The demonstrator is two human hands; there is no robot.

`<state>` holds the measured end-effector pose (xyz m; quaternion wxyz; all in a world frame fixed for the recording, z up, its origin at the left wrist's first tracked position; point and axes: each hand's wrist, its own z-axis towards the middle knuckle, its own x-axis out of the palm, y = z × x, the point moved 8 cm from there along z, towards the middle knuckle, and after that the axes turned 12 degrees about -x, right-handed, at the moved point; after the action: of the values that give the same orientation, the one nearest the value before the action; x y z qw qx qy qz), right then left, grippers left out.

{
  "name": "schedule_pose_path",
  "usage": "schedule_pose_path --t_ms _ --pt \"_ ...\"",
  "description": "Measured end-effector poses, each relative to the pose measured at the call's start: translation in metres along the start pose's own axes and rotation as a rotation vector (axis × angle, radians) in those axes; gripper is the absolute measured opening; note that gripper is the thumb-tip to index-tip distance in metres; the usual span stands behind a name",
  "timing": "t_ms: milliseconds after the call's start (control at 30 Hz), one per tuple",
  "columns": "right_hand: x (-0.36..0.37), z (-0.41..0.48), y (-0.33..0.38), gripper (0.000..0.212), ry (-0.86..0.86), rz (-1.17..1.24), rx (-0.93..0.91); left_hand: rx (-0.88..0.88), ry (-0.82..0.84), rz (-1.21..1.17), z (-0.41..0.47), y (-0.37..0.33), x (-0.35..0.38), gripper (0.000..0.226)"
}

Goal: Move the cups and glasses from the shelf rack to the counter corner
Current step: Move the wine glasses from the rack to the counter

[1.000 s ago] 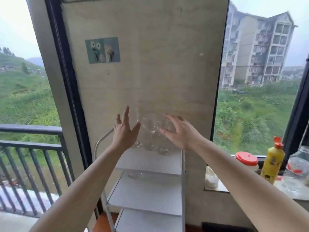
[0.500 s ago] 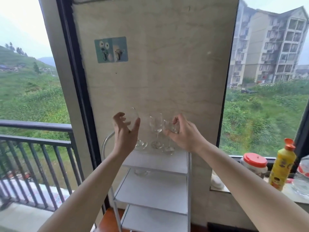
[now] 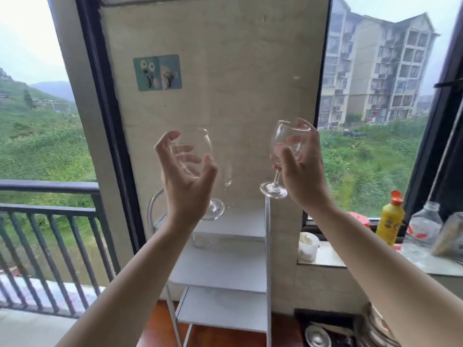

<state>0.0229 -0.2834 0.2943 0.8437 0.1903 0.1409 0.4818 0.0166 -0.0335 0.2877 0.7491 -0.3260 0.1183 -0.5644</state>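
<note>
Left hand (image 3: 186,181) and right hand (image 3: 302,166) each gripping a wine glass, seemingly clear above the rack's top edge (image 3: 267,216)

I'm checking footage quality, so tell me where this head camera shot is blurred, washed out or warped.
Head view: sky upper left is blown out white; the window frame bows from wide-angle distortion; the clear bottle at the right edge smears with blur; the wine glass in the right hand is faint against the pale wall.

view: single head camera, worn | faces: forward and slightly down toward wall panel (image 3: 225,96) between two windows | range: close, arm's length from white shelf rack (image 3: 225,266) | right edge: worktop (image 3: 375,261), somewhat blurred
</note>
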Motion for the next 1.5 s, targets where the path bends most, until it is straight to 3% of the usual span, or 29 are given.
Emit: schedule_pose_path --t_ms 267,467,700,967,1133,1233,1500 --pt "-0.173 -0.063 0.020 0.065 -0.184 -0.368 -0.009 -0.017 0.254 -0.374 -0.105 -0.045 0.124 0.053" --pt "-0.339 -0.125 0.072 0.064 -0.325 -0.591 0.060 -0.182 0.535 -0.537 -0.216 -0.116 0.215 0.051" --pt "-0.535 -0.207 0.205 0.069 -0.514 -0.770 0.017 -0.204 0.787 -0.640 -0.349 -0.274 0.279 0.052" --pt "-0.717 -0.337 0.381 0.069 -0.557 -1.040 0.075 -0.365 1.032 -0.888 -0.558 -0.465 0.311 0.051" --pt "-0.820 -0.419 0.473 0.053 -0.663 -1.206 0.161 -0.425 1.220 -0.962 -0.680 -0.567 0.329 0.072" --pt "-0.873 -0.464 0.518 0.051 -0.735 -1.301 0.192 -0.407 1.330 -0.962 -0.748 -0.621 0.342 0.081" --pt "-1.008 -0.549 0.597 0.058 -0.911 -1.471 0.244 -0.389 1.549 -1.097 -0.905 -0.762 0.389 0.074"
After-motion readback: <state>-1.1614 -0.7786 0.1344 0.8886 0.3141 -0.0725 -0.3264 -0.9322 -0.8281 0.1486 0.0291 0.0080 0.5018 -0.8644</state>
